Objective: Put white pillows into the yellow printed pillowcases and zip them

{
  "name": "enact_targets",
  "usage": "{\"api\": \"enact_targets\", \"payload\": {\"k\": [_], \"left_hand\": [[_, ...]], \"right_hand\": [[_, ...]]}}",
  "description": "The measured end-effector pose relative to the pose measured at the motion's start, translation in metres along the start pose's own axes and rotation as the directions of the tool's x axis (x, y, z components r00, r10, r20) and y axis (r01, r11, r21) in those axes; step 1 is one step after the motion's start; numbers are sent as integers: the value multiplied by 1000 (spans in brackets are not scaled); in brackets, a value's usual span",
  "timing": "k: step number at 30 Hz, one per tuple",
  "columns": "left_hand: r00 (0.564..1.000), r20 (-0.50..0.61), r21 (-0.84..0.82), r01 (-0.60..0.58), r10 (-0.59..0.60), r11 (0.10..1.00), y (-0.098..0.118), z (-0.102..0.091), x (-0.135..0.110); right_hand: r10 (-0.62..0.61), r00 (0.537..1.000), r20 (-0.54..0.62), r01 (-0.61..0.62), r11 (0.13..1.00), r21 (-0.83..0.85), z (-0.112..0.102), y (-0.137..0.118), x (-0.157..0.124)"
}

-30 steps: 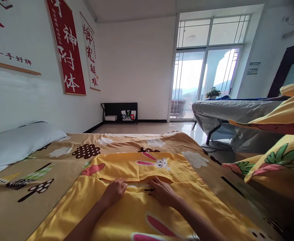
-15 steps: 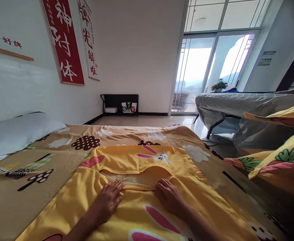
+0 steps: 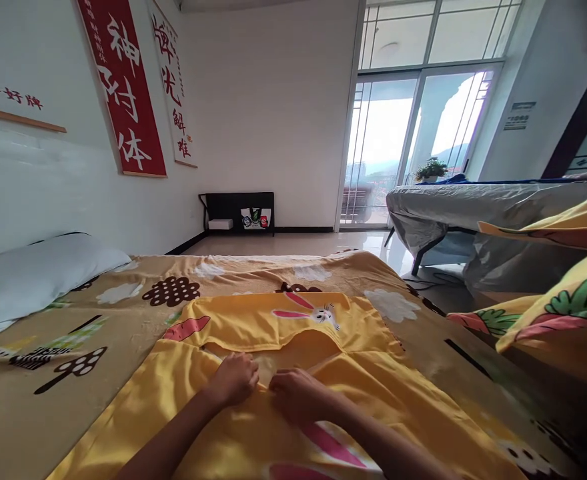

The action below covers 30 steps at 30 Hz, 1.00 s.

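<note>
A yellow pillowcase-like fabric cover (image 3: 373,387) with bunny and carrot prints lies spread on the bed in front of me. Across its upper part runs a gaping opening (image 3: 293,350), whose far edge curves up on the right. My left hand (image 3: 236,380) is closed on the near edge of this opening, fingers curled into the cloth. Close beside it, my right hand (image 3: 296,393) also grips that edge with bent fingers. Between the two hands the edge is pulled together slightly. The fingertips of both hands are partly hidden.
Under the cover is a tan patterned blanket (image 3: 128,373). A white pillow (image 3: 48,273) rests at the left by the wall. On the right hang more yellow carrot-print cloths (image 3: 563,307). A plastic-covered table (image 3: 473,200) and a black low shelf (image 3: 233,207) stand farther back.
Both hands have moved closer together along the opening's near edge. Their fingers, flatter before, have curled onto the cloth. The edge between them has shifted.
</note>
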<state>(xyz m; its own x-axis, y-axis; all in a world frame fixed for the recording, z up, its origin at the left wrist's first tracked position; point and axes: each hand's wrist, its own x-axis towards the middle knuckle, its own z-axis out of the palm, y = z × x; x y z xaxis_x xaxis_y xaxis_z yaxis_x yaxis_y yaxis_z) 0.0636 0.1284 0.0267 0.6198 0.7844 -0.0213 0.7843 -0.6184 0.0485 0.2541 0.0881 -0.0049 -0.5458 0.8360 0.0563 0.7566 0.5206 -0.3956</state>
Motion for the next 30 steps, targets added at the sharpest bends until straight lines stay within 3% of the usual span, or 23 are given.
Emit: {"api": "enact_targets", "payload": {"k": [4, 7, 10, 14, 17, 21, 24, 27, 29, 30], "left_hand": [[996, -55, -29, -75, 73, 997, -4, 2, 24], [967, -55, -38, -251, 249, 967, -4, 7, 45], [931, -13, 29, -363, 364, 931, -4, 14, 69], [947, -9, 150, -315, 320, 937, -15, 21, 109], [972, -30, 151, -227, 235, 962, -25, 27, 142], [990, -99, 88, -92, 101, 992, -28, 38, 170], [990, -116, -15, -86, 84, 996, -32, 45, 168], [987, -72, -141, -153, 144, 978, -55, 45, 151], [992, -51, -209, -120, 111, 971, -86, 39, 137], [997, -58, -229, -63, 51, 971, -105, 35, 131]], "right_hand": [[-83, 988, 132, 56, 979, 197, -13, 5, 1], [-110, 988, 109, 89, 979, 185, -14, 13, -1], [-156, 986, 54, 147, 979, 140, 2, 20, -6], [-165, 985, -42, 167, 984, 59, 31, 30, -9], [-173, 983, -59, 174, 985, 1, 43, 38, -8], [-195, 981, -13, 195, 981, 6, 44, 41, -11], [-172, 981, -85, 180, 980, 90, 30, 39, -21], [24, 960, -279, 3, 996, 93, -2, 51, -32], [251, 897, -363, -252, 967, 44, -32, 77, -35], [405, 826, -393, -438, 899, 5, -48, 95, -35]]}}
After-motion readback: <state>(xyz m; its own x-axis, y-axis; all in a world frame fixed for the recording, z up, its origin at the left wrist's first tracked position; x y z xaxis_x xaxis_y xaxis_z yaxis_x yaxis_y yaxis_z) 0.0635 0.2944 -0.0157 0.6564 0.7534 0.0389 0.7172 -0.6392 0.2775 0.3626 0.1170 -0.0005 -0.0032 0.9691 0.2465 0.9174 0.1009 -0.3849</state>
